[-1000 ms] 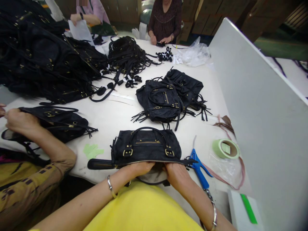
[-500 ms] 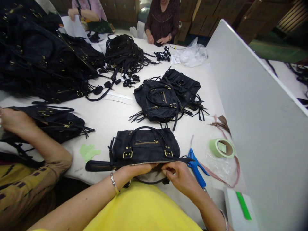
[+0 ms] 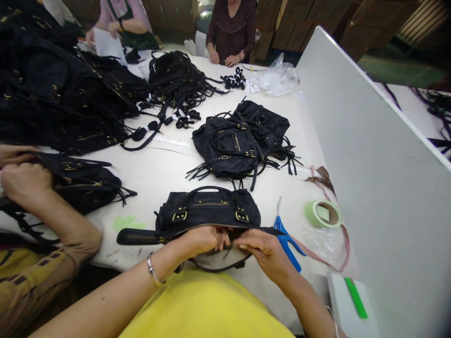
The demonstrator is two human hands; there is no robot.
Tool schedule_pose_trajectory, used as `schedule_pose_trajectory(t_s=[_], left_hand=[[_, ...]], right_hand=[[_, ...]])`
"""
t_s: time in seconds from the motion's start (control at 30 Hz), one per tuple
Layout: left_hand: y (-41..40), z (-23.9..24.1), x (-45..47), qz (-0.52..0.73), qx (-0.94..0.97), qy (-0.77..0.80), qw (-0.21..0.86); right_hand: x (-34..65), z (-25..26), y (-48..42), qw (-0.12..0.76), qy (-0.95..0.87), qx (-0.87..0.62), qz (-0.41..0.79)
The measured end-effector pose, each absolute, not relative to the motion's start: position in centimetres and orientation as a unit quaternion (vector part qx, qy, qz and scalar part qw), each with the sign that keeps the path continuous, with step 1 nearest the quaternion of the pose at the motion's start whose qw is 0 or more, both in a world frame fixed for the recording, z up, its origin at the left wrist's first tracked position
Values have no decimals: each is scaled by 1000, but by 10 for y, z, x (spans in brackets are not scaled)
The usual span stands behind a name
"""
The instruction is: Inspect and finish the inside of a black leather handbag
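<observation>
Hands (image 3: 202, 240) (image 3: 262, 251) at unbranded black handbag (image 3: 207, 213) zipper edge.

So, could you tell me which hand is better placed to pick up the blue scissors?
The right hand, probably: the blue scissors lie just beside it, while the left hand is farther along the black handbag.

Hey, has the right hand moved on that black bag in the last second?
Yes. The right hand has slid left along the black bag, away from the blue tool, nearly meeting the left hand.
</observation>
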State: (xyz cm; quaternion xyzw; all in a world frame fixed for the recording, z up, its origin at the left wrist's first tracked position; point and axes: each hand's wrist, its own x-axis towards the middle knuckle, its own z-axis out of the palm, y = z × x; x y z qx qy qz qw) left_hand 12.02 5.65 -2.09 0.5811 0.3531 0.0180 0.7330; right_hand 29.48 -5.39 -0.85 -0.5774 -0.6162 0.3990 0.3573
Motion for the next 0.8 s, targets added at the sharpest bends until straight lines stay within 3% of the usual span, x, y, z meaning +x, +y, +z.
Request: schedule_pose_trajectory(t_s=[0.23,0.47,0.8], left_hand=[[75,51,111,7,486,299,821],[65,33,114,-6,526,405,748],[62,26,113,13,562,423,711]], right_hand=[[288,36,-37,445,-587,-493,463],[278,8,-38,449,-310,-609,575],[272,6,-38,475,-290,-634,537]])
